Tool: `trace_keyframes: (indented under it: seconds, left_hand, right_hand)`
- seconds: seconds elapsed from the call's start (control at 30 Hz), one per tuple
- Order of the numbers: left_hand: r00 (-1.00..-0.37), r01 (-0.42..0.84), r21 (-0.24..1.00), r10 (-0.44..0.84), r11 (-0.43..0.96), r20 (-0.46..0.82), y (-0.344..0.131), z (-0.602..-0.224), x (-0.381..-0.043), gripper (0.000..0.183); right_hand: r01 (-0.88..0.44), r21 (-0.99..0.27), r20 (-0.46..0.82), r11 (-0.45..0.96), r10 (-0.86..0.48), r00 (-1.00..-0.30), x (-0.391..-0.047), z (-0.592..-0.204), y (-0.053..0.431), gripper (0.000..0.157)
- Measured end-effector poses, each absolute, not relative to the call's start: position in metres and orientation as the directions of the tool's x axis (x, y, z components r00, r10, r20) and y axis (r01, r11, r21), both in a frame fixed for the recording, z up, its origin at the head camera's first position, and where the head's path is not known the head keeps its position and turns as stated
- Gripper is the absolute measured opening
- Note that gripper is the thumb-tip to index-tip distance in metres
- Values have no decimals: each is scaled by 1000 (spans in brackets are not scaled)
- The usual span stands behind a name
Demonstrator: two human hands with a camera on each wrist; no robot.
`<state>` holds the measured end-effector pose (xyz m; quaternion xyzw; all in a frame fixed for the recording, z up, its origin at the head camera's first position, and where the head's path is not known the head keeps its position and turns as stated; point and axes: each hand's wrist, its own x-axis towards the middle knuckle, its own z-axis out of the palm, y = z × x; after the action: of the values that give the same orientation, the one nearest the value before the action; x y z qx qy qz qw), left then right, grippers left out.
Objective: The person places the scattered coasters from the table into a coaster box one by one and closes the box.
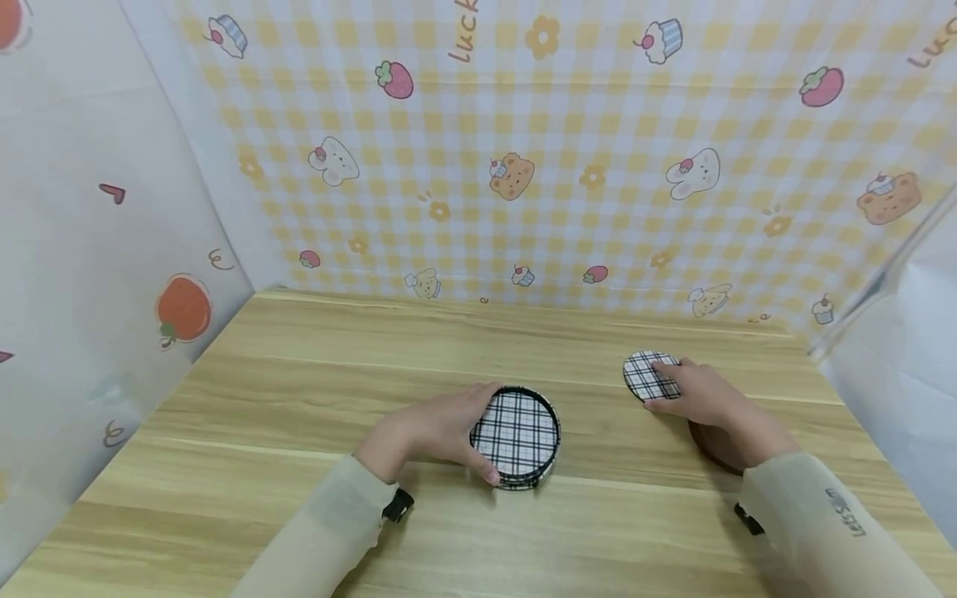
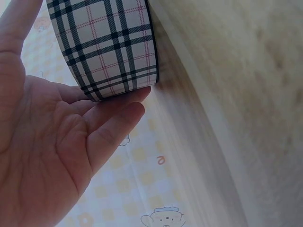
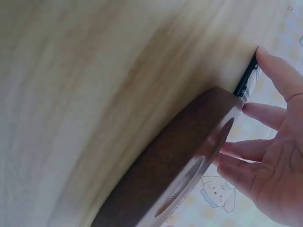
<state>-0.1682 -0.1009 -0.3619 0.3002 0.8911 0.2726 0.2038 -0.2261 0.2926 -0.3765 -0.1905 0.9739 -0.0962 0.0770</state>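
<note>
A round box (image 1: pixel 516 433) in white, black and red plaid stands near the middle of the table, its plaid face ringed by a raised black rim. My left hand (image 1: pixel 449 428) grips it from the left, thumb at the near side and fingers at the far side; its tall plaid wall (image 2: pixel 106 47) fills the top of the left wrist view. To the right, my right hand (image 1: pixel 706 394) holds a thin plaid disc (image 1: pixel 641 378) by its edges between thumb and index finger. Under that hand lies a thick brown round piece (image 1: pixel 718 448), whose recessed face (image 3: pixel 182 187) shows in the right wrist view.
The wood-grain table (image 1: pixel 299 374) meets a yellow checked cloth wall (image 1: pixel 553 116) at the back. A white printed sheet (image 1: pixel 75 249) hangs along the left side, and a pale sheet (image 1: pixel 920 316) borders the right.
</note>
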Motion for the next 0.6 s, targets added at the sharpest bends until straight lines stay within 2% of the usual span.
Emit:
trace_keyframes:
  seconds: [0.2, 0.6]
  left_hand:
    - [-735, 427, 612, 650, 666, -195, -101, -362, -169, 122]
    - [-735, 429, 595, 646, 679, -207, -100, -362, -170, 125]
  right_hand:
    - [-321, -248, -136, 914, -361, -923, -228, -374, 292, 84]
    - [-285, -335, -73, 898, -327, -942, -224, -375, 289, 84]
